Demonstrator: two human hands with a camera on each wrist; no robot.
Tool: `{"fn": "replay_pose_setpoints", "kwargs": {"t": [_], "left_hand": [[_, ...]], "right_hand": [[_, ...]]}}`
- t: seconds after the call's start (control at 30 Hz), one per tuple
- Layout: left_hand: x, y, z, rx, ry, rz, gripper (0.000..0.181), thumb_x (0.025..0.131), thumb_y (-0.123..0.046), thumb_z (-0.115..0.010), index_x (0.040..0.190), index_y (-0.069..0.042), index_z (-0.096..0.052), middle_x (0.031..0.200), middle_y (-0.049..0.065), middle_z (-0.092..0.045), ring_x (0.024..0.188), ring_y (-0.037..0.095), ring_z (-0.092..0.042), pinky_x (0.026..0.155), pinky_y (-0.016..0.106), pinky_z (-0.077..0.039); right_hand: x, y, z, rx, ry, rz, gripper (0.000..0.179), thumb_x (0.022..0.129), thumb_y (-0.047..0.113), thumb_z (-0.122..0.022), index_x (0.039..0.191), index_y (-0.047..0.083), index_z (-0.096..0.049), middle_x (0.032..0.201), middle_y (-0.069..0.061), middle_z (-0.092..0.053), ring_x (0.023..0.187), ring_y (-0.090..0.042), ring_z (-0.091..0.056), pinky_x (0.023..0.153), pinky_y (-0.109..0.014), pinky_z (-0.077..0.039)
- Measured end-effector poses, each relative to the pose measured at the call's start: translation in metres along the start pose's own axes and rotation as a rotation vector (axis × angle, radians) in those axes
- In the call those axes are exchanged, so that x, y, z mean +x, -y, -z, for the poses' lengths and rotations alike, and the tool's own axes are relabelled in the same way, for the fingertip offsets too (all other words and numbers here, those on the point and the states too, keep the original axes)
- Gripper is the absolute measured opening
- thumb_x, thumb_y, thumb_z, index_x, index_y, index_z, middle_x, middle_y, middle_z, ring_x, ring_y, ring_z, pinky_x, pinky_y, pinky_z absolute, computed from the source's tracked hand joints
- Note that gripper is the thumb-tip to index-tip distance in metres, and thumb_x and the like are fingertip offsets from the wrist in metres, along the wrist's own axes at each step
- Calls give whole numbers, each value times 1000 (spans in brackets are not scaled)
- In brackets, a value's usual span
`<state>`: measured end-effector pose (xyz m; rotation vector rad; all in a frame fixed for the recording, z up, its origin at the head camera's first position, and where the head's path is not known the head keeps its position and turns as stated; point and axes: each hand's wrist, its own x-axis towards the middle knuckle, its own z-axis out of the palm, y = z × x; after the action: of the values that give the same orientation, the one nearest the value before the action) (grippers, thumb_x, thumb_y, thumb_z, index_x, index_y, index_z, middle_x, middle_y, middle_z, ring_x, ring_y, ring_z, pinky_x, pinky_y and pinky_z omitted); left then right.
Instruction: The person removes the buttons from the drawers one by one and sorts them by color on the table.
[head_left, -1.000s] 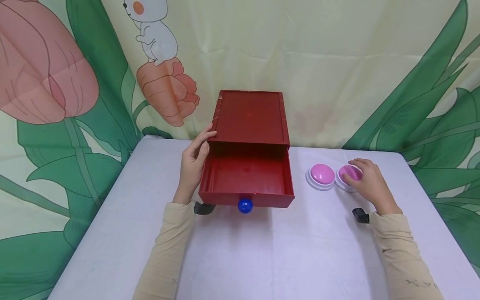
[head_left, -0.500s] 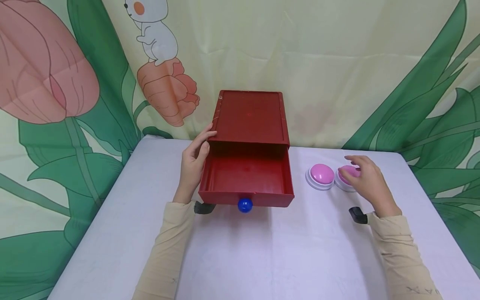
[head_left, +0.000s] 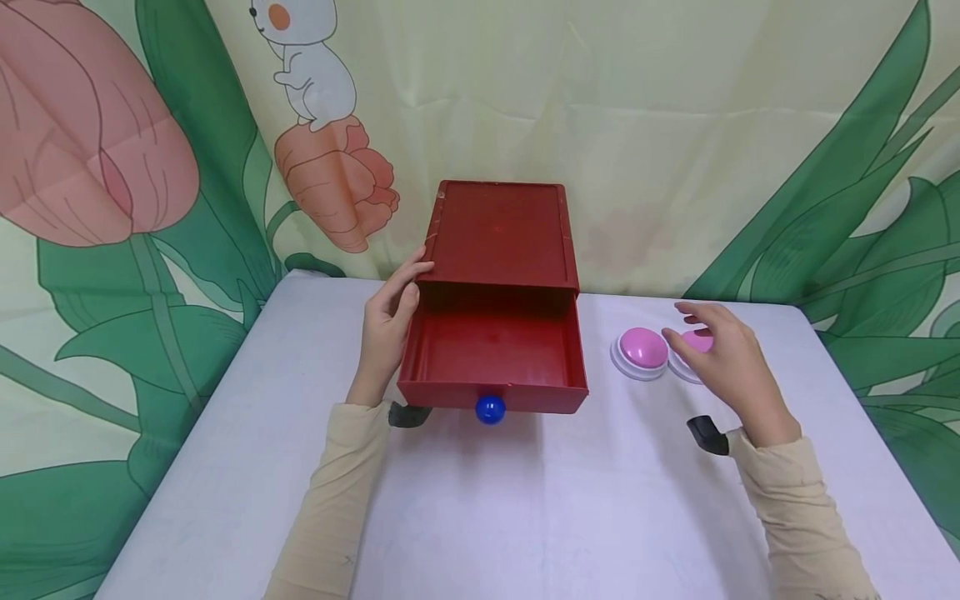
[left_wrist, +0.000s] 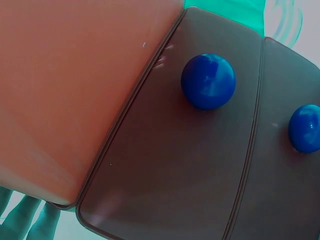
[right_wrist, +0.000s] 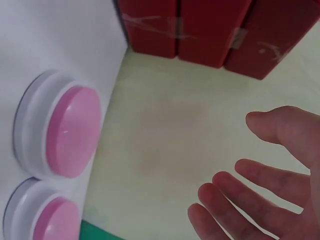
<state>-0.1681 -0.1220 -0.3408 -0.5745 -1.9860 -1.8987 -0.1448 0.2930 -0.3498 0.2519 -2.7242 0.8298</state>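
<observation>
A dark red drawer box [head_left: 498,233] stands at the back middle, its top drawer [head_left: 442,397] pulled out with nothing inside. A blue ball knob [head_left: 490,409] is on that drawer's front. My left hand [head_left: 384,329] rests along the box's left side, fingers straight and thumb near the drawer edge. Two drawer fronts with blue knobs [left_wrist: 208,81] show in the left wrist view. To the right, two pink push buttons on white bases, a left button [head_left: 642,348] and a right button [head_left: 682,371], sit side by side. My right hand [head_left: 731,362] hovers above the right one, fingers spread, holding nothing.
A white cloth covers the table [head_left: 600,517]. Behind it hangs a printed curtain [head_left: 637,150] with flowers, leaves and a rabbit. A black wrist camera [head_left: 707,435] sticks out from the right sleeve.
My right hand has lifted off the right pink button and shifted a little to the left, fingers spreading. My left hand and the drawer box have stayed put.
</observation>
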Motion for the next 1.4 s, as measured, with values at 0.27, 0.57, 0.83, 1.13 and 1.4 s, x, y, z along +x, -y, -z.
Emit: {"fn": "replay_pose_setpoints", "kwargs": {"t": [0.27, 0.57, 0.83, 1.13, 1.4], "left_hand": [[3, 31, 5, -2, -3, -57, 36, 104, -13, -46, 137, -6, -59, 153, -3, -46, 143, 14, -39, 113, 33, -41], [3, 30, 5, 1, -2, -68, 36, 104, -14, -46, 137, -7, -59, 153, -4, -46, 143, 13, -39, 114, 34, -39], [2, 26, 4, -3, -3, -39, 36, 104, -7, -45, 137, -2, -57, 154, 1, -44, 144, 13, -37, 116, 33, -36], [-1, -6, -1, 5, 0, -2, 36, 102, -1, -42, 134, 9, -54, 155, 16, -42, 145, 21, -38, 116, 33, -37], [1, 15, 3, -6, -3, -19, 36, 103, -4, -43, 136, 3, -56, 155, 8, -43, 145, 16, -38, 116, 34, -37]], "right_hand": [[-4, 28, 4, 23, -23, 41, 45, 90, 12, -72, 130, -3, -59, 121, -23, -62, 108, -41, -60, 88, -58, -50], [-8, 53, 10, 5, -33, 80, 46, 88, 14, -75, 130, 2, -61, 121, -17, -64, 108, -33, -62, 86, -20, -49], [-14, 69, 15, 37, -54, 135, 44, 87, 15, -77, 129, 6, -63, 118, -12, -67, 105, -27, -64, 82, -2, -36], [-23, 91, 22, 82, -79, 197, 44, 84, 10, -79, 126, 9, -66, 116, -6, -69, 101, -19, -65, 87, -2, -37], [-30, 109, 26, 88, -99, 250, 45, 81, 7, -80, 125, 11, -68, 111, -1, -71, 98, 7, -58, 88, -3, -39]]}}
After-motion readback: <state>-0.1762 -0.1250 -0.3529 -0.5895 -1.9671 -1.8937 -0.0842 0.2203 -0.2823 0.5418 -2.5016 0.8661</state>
